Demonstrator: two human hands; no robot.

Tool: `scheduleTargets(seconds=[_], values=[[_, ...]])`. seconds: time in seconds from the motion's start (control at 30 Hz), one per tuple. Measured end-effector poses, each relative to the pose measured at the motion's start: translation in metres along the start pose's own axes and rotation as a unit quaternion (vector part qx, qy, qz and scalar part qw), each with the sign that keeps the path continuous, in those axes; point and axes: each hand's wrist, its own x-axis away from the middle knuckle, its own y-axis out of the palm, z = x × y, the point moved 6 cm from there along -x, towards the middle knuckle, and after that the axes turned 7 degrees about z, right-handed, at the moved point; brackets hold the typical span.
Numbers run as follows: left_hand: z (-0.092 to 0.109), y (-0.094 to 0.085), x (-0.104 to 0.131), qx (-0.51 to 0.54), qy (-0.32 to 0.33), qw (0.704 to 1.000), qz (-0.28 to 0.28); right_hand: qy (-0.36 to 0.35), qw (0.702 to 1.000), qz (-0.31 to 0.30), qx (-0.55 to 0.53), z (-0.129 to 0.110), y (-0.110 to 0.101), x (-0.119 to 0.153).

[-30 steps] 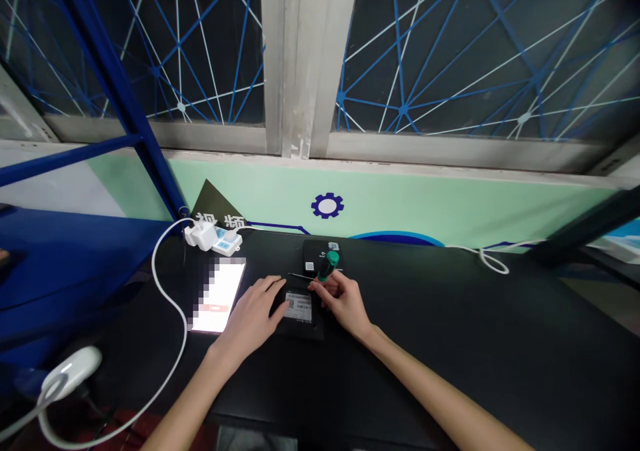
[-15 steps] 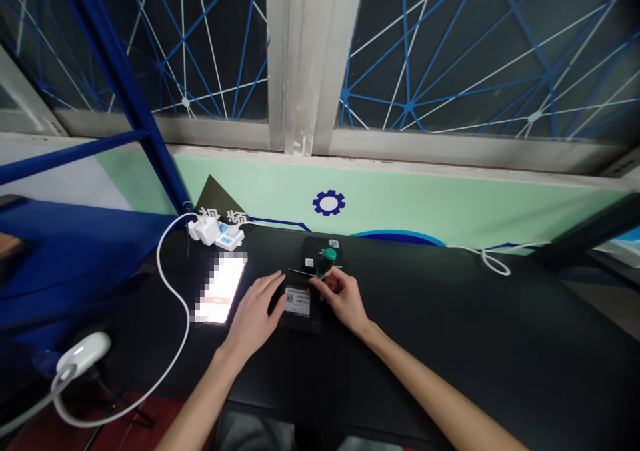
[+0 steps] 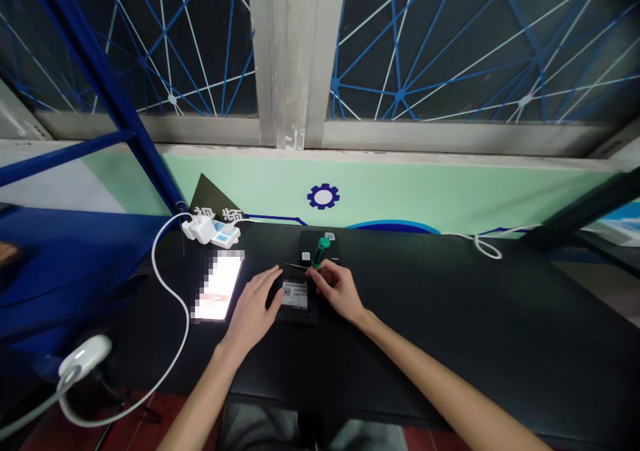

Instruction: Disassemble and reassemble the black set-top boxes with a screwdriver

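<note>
A black device with a white label lies on the black table. My left hand rests at its left side with the fingers apart, the thumb by the label. At the device's upper right, my right hand has thumb and fingertips pinched together; what they hold is too small to name. Just above those fingertips is a green-handled screwdriver, and a thin metal rod points left from there. Behind them sits a black box with small white stickers.
A lit phone lies left of my left hand. Behind it are a white power strip and plug. A white cable loops down the left side. Another cable lies at the back right.
The whole view has shifted slightly. My right hand and the green handle sit a little differently, with the handle now more upright. My left hand stays at the device's left side.
</note>
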Motion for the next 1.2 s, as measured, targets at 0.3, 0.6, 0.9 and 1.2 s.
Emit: scheduleTargets(seconds=[0.3,0.6,0.9,1.2], values=[[-0.002,0.002,0.0,-0.007,0.004,1.0,0.002,0.021,0.999,0.038,-0.026,0.004,-0.002,-0.003],[-0.003,-0.001,0.001,0.001,0.002,1.0,0.013,0.034,0.995,0.054,-0.073,0.009,-0.001,-0.003],[-0.004,0.0,-0.001,0.006,-0.002,1.0,-0.006,0.027,0.995,0.034,-0.094,0.007,0.0,-0.002],[-0.004,0.0,-0.001,0.015,-0.001,1.0,-0.001,0.007,0.999,0.03,-0.026,0.005,0.0,-0.001]])
